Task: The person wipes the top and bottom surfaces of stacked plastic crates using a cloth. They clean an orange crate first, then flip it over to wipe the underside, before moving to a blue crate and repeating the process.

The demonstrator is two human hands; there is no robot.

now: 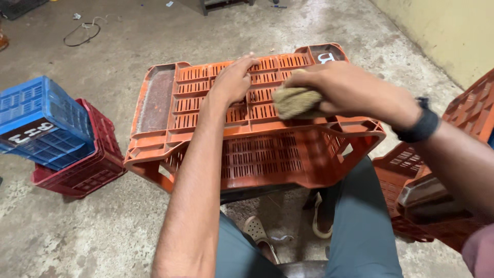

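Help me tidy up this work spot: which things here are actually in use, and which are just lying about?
In use:
- upturned orange crate, steadied by the left hand
- tan scrubbing cloth, gripped in the right hand and pressed on the crate's slotted base

Lying about:
- blue crate stacked in a red crate
- more orange crates at right
- wire loop on the floor

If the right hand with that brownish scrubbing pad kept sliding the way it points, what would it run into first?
The right hand points leftward across the upturned orange crate, pressing the scrub pad on it. First in its way is probably the left hand, resting flat on the same surface, though the gap's depth is hard to judge.
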